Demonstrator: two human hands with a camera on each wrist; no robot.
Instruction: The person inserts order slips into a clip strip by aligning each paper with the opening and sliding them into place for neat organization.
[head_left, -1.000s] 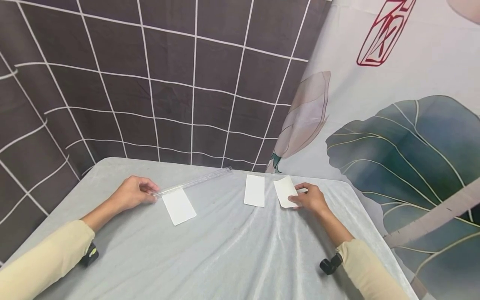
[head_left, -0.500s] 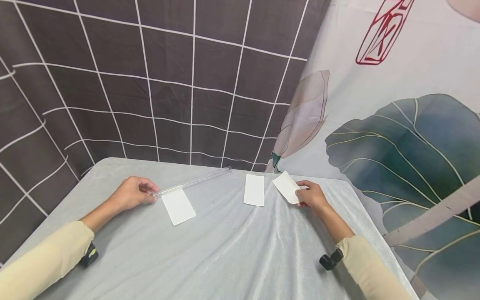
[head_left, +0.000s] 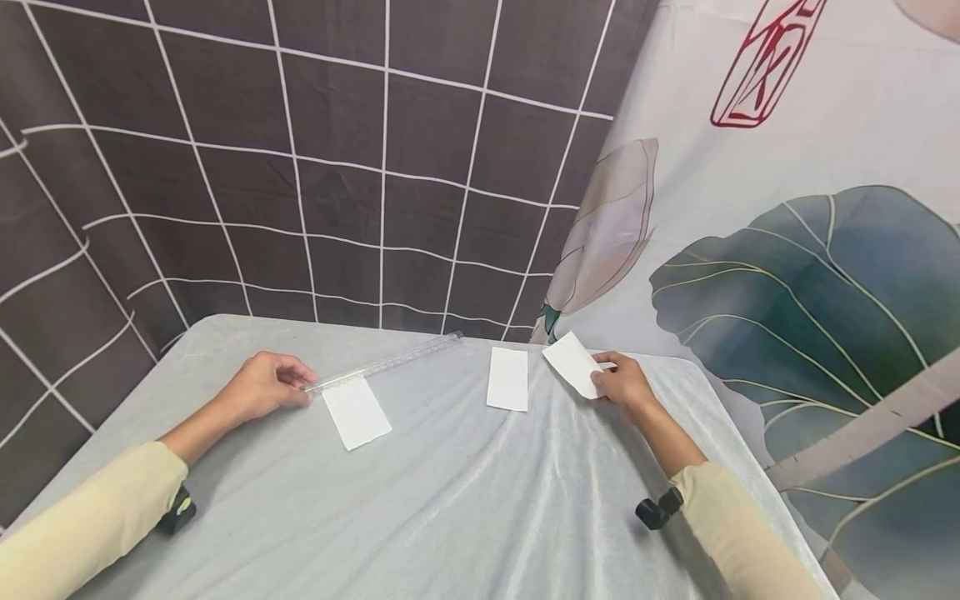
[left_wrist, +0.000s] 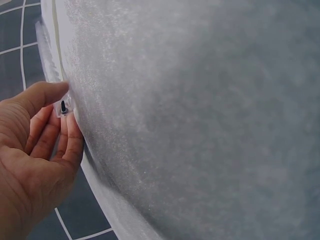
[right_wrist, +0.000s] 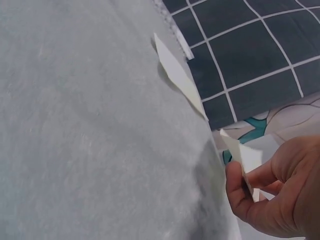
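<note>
In the head view my left hand [head_left: 262, 386] pinches the near-left end of a clear plastic ruler [head_left: 390, 362] between thumb and fingers. That ruler slants away to the back right, along the top edge of a white slip of paper [head_left: 358, 414] lying on the cloth. My right hand [head_left: 625, 387] grips the lower right corner of another slip of paper [head_left: 572, 363], which is tilted and raised off the table. Between the two lies a third paper slip [head_left: 507, 380], flat in the head view; its edges look slightly curled in the right wrist view.
A pale grey velvet cloth [head_left: 420, 500] with folds covers the table. Behind its far edge hangs a dark curtain with a white grid [head_left: 337, 200]. To the right is a light curtain printed with large leaves [head_left: 810, 292].
My right hand has lifted its paper slip and turned it, so its far end now points further up and left. The left hand and ruler have stayed in place.
</note>
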